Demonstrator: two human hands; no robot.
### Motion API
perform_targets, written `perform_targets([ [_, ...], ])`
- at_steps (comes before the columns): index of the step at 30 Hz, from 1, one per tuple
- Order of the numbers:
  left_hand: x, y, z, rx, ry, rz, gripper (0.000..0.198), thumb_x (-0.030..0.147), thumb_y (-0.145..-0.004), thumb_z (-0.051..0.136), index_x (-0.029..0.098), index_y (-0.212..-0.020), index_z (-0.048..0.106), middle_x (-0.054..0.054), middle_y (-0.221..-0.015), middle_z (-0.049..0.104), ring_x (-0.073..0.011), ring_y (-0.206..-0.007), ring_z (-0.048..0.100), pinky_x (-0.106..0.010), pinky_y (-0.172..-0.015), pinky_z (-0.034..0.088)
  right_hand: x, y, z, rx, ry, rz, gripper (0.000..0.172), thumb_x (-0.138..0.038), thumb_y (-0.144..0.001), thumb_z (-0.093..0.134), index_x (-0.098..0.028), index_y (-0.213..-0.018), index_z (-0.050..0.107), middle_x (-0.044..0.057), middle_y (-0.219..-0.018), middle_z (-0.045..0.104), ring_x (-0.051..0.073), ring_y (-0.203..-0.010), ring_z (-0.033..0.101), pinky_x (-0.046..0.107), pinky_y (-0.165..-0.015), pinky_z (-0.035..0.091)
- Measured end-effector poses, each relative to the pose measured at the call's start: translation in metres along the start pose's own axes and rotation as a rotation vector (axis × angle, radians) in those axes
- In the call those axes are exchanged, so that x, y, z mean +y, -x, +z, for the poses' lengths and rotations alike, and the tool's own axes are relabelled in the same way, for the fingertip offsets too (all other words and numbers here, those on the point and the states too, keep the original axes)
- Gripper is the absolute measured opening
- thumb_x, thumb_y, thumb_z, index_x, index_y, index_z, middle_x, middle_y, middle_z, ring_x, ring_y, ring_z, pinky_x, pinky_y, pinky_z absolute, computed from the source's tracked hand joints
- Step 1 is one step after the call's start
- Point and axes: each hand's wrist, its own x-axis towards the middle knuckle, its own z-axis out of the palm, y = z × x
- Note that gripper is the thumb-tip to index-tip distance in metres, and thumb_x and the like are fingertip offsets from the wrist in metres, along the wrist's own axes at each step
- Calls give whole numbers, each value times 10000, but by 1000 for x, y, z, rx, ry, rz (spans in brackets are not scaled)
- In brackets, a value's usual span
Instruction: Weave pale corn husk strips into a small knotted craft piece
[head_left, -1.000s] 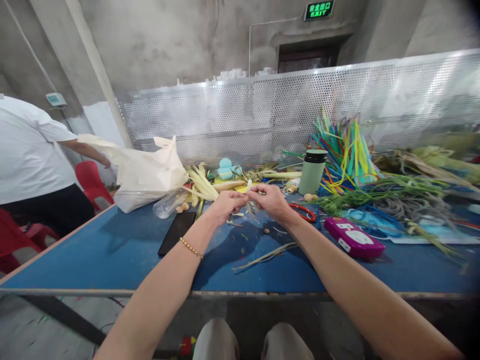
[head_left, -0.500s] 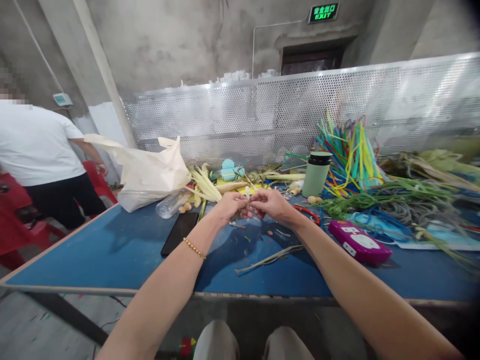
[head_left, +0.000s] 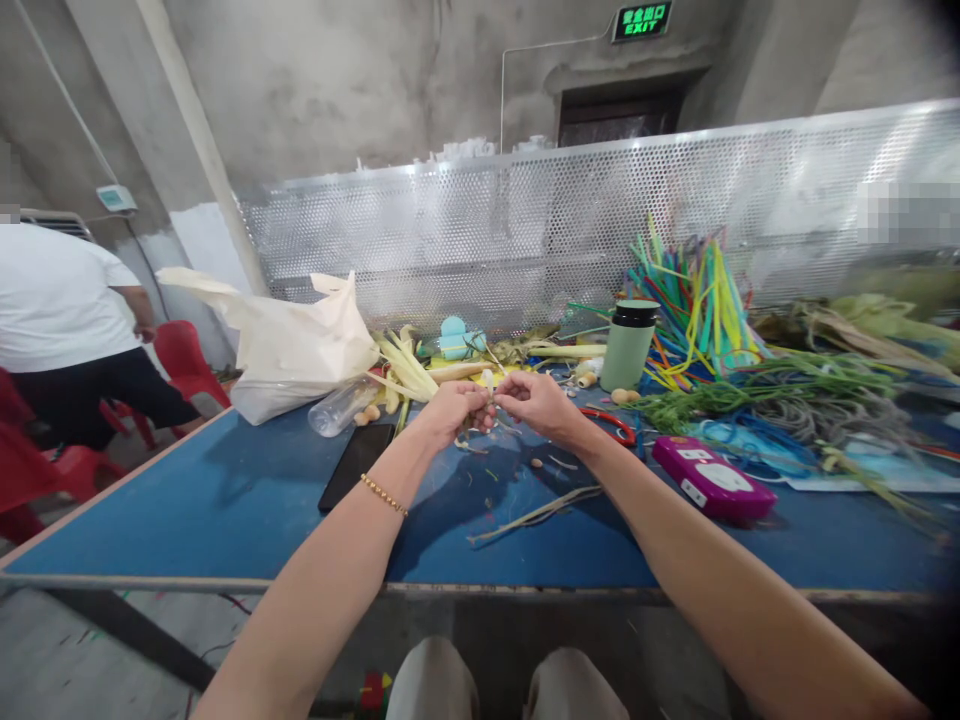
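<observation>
- Your left hand (head_left: 452, 410) and right hand (head_left: 534, 402) are both pinching a thin pale straw strip (head_left: 489, 388), hovering just left of the pale green cylindrical flask (head_left: 627, 345) over the blue bench (head_left: 225, 500).
- You are seemingly twisting or knotting it; the next move calls for steady tension.

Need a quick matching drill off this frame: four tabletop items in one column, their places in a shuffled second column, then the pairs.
Things:
1. pale green cylindrical bottle with black lid
2. flat black phone
3. magenta flat box with white label
4. cream fabric bag

Places:
A. far left corner of the blue table
B. by the person's left forearm
C. right of the person's right forearm
D. beside the bundle of coloured plastic strips

Pairs: 1-D, 2-B, 3-C, 4-A
</observation>
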Motion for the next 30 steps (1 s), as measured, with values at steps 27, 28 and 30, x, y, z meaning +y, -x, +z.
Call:
perform_targets([
  [27,1,-1,-2,8,-27,83,156,116,-724,774,83,-732,622,-8,-590,618,-88,-459,547,-227,-495,453,-11,4,-4,12,54,-25,167,-296,-762,578,-163,-748,678,19,-587,632,143,-562,557,246,-546,412],
  [28,1,-1,-1,19,-39,91,139,105,-735,755,82,-728,618,-7,-579,614,-92,-451,544,-232,-488,450,-11,4,-4,17,61,-23,168,-299,-757,581,-162,-741,678,20,-597,638,142,-565,558,245,-546,411],
  [30,1,0,1,25,-55,88,122,105,-755,732,81,-734,615,-11,-576,616,-99,-447,549,-243,-489,455,-13,4,-4,27,67,-19,169,-303,-743,587,-160,-730,677,22,-622,650,139,-568,561,243,-548,409],
])
